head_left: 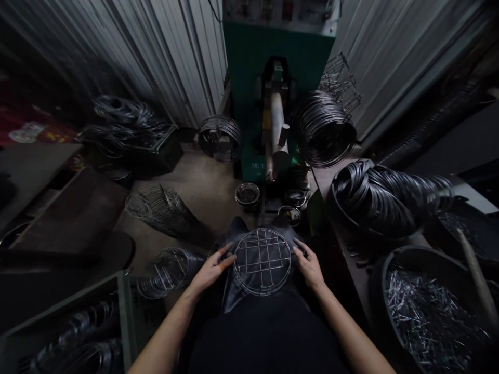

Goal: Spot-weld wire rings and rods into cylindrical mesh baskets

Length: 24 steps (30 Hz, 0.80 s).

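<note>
Hands: my left hand (212,267) and right hand (310,265) grip one round wire grid (262,259) by its rim, fingers curled, on my lap at lower centre.
Done: grid wires already cross inside the ring.
Left: bare wire rings (385,195) piled at right; green machine (278,78) stands beyond, top centre.

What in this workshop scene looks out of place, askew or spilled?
Nothing clearly wrong. Both hands, left hand and right hand, hold the round wire grid flat. The wire baskets on the floor lie tipped on their sides.

Two hands (212,267), one wire grid (262,259), perhaps three small tins (247,194).
</note>
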### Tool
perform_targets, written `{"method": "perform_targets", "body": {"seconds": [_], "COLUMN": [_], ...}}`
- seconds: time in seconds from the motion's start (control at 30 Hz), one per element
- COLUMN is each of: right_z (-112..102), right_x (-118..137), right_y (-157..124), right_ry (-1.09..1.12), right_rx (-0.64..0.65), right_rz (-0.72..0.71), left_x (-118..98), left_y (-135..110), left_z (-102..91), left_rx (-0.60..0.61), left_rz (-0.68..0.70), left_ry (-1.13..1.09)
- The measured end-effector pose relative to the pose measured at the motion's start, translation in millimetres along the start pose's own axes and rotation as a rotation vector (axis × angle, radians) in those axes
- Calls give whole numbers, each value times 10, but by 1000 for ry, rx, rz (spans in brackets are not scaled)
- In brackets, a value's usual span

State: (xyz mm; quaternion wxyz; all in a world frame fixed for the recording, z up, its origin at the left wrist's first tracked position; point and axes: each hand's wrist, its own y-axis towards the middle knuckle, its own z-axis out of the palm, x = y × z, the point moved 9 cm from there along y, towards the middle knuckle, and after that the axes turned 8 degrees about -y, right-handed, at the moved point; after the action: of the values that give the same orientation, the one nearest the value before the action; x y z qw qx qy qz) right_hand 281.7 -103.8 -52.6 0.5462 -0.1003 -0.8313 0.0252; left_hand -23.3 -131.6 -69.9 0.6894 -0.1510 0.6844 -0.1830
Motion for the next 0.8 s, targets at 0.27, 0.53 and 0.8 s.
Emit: {"method": "perform_targets", "body": {"seconds": [0.27, 0.53, 0.8], "right_z": [107, 180, 178], "right_x": [143, 145, 55], "right_y": [-42, 17, -16], "right_ry": [-54, -133, -115], "right_rx": [2, 97, 195], "right_rz": [-112, -146, -53], "left_x": [0, -67, 20], "left_y": [101, 145, 32], "left_z": [207, 168, 155], "left_rx": [-38, -72, 137], "left_rz": [36, 89, 48], "left_ry": [-123, 188, 296]}}
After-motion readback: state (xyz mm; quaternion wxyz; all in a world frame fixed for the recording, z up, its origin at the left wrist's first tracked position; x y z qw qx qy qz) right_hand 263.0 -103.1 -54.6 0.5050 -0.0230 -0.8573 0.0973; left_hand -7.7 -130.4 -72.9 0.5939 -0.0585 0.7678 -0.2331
